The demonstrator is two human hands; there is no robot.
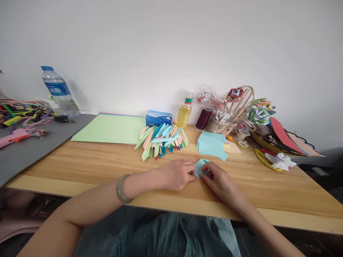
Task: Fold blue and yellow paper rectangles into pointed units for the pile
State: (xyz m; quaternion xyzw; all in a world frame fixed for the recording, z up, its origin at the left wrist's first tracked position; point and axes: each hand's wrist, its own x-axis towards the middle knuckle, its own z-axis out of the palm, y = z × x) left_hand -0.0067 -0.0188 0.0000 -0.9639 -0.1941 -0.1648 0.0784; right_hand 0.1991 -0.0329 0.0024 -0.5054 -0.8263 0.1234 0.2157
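On the wooden table [102, 162], my left hand [175, 175] and right hand [220, 181] clamp the light-blue paper [198, 167] from opposite sides, apparently to steady its fold.

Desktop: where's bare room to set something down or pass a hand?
Bare: between green sheet and left forearm; also between right hand and crumpled white tissue. Crowded: along the back, from folded-paper pile to flower basket.

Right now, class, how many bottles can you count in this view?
2: a clear water bottle at the far left, and a bottle of yellow liquid just right of the blue packet. Others may be hidden.
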